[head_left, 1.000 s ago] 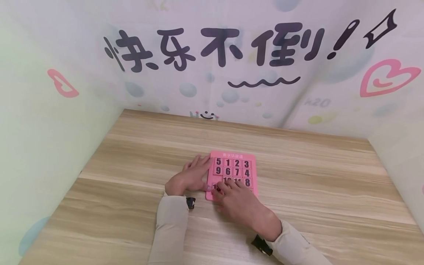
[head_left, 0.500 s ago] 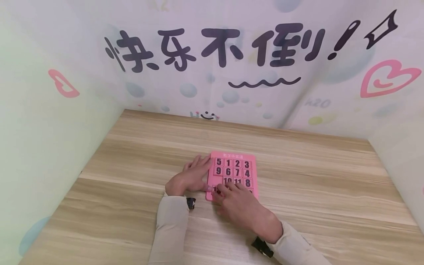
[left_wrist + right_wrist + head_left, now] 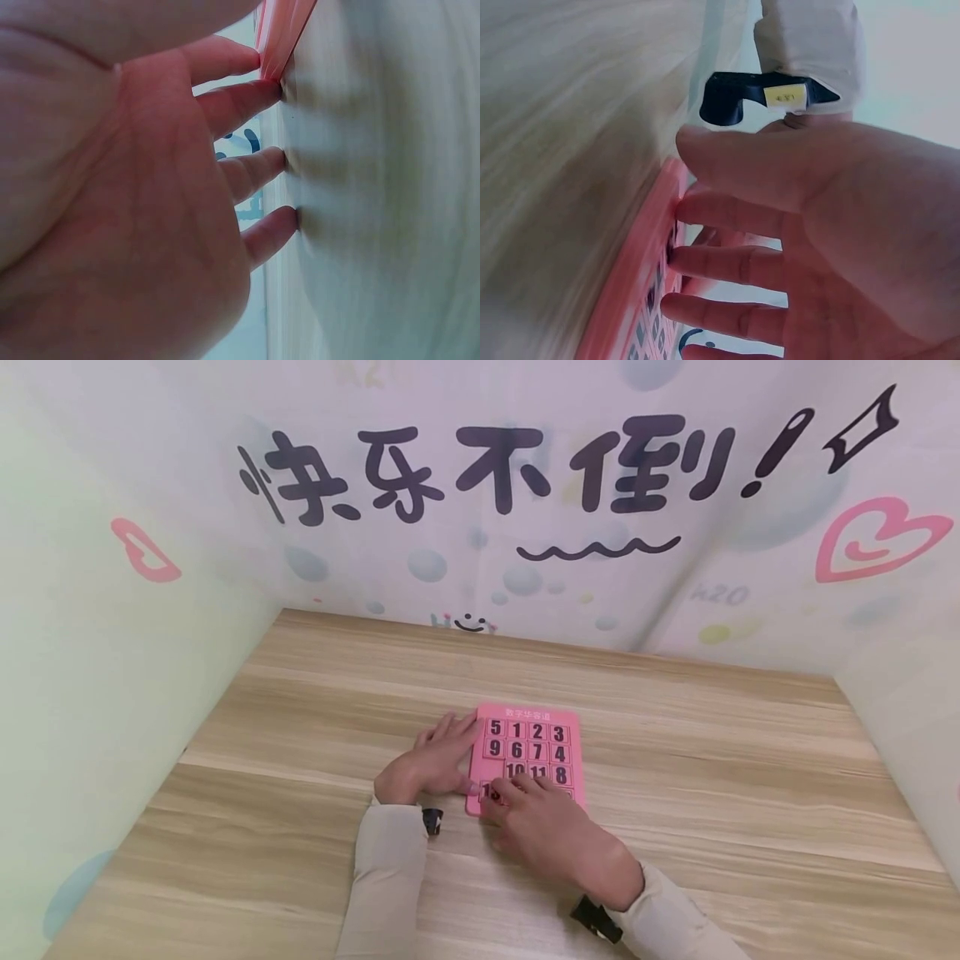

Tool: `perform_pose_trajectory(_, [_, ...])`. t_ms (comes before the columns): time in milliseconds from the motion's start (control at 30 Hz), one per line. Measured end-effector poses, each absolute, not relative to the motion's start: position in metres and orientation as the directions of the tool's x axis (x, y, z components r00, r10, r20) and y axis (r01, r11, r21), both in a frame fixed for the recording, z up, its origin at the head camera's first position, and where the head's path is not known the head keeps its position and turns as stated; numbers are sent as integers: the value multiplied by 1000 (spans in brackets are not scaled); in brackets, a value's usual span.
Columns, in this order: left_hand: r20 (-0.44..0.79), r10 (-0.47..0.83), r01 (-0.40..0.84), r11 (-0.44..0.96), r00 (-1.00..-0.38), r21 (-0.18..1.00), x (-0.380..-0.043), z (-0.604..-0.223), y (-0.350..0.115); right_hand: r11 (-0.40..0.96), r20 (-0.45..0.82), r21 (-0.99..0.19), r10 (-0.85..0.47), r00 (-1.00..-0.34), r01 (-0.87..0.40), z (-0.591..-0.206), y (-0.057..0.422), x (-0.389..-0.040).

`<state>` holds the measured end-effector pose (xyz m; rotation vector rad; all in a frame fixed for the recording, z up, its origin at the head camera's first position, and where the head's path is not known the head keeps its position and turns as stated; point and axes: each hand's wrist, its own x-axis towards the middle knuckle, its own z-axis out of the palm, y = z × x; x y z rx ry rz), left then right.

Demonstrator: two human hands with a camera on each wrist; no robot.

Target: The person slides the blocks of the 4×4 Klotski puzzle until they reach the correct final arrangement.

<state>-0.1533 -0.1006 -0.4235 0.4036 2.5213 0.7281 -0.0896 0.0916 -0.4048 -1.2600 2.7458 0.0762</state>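
A pink number slide puzzle [image 3: 561, 716] lies flat on the table in the head view. Its upper rows read 5, 1, 2, 3 and 9, 6, 7, 4. Below them, the leftmost slot is vacant beside tiles 10, 11 and 8. My left hand [image 3: 435, 762] rests along the puzzle's left edge, its thumb near the lower left corner; in the left wrist view its fingers are extended, several touching the tabletop. My right hand [image 3: 551, 827] lies over the bottom row with fairly straight fingers touching tiles. It partly covers tile 13 [image 3: 489, 792] and hides most tiles to its right.
The wood-grain table [image 3: 720, 777] extends around the puzzle. A white printed backdrop [image 3: 480, 577] with black lettering stands behind it, with pale walls at both sides. Each wrist wears a black strap [image 3: 596, 918] over a light sleeve [image 3: 390, 877].
My right hand has shifted slightly toward the lower right, so tiles 10, 11 and 13 show more. The left hand stays in place.
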Motion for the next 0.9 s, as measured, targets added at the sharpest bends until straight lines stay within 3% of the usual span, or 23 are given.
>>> perform_pose_trajectory(400, [-371,401,140,815,-838,563,-153,-424,-101,746,-71,-50,-666,-743,-664,-415,97,-111])
perform_pose_trajectory(900, [-373,403,147,818,-836,555,-153,-424,-100,753,-73,-37,-658,-749,-657,-426,96,-117])
